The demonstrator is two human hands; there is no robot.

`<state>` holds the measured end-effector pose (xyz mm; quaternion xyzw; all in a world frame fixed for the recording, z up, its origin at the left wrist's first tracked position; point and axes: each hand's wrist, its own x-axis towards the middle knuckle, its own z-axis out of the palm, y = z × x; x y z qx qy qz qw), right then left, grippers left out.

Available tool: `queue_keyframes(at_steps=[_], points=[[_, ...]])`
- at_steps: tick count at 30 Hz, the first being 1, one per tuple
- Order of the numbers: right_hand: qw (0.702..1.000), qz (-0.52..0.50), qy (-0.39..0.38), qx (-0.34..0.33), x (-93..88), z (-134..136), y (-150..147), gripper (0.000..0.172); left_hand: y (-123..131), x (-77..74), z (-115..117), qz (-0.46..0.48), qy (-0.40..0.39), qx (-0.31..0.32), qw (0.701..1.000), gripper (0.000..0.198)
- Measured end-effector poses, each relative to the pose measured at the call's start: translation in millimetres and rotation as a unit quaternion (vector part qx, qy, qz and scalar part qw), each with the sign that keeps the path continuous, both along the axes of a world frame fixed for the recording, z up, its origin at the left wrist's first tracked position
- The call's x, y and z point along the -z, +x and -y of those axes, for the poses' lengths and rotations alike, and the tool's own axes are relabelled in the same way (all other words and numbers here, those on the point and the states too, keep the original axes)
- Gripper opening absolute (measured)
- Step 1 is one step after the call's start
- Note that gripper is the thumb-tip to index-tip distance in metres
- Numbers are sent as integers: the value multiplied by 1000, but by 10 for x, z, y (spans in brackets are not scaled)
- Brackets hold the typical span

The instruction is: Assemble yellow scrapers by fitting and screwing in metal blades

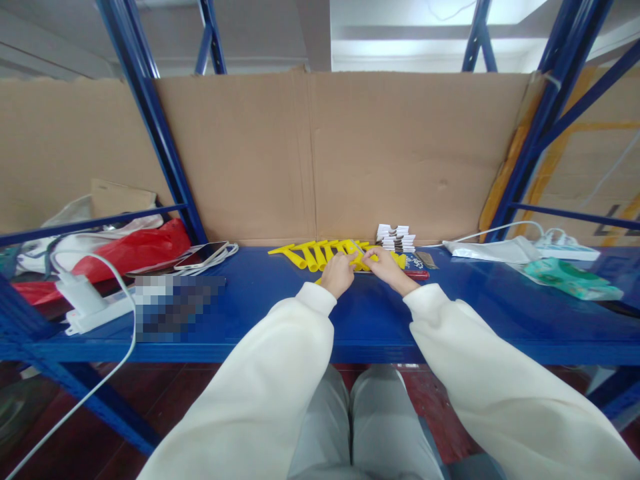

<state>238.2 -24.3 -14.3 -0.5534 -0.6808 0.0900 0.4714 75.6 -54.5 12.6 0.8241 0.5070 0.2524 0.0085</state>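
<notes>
A row of several yellow plastic T-shaped pieces [313, 255] lies on the blue shelf [370, 320] against the cardboard back wall. My left hand [337, 273] and my right hand [384, 265] meet at the right end of that row, fingers curled and pinching a yellow piece [359, 261] between them. A stack of small white and black cards [397, 238] stands just behind my right hand. Both arms wear cream sleeves.
A phone [203, 255] with white cables and a red bag [133, 252] lie at the left, a white power adapter [83, 297] nearer the front. White packets [493, 251] and a teal pouch [570, 278] lie at the right. Blue uprights [153, 120] frame the shelf.
</notes>
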Motion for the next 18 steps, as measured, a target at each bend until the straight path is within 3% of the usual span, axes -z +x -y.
queue_keyframes(at_steps=[10,18], points=[[997,-67,30,-10,98,-101,-15,16,9,5,11,10,7,-4,1000,46],[987,-162,1,-24,15,-35,-86,21,15,-1,8,16,10,-9,1000,47]])
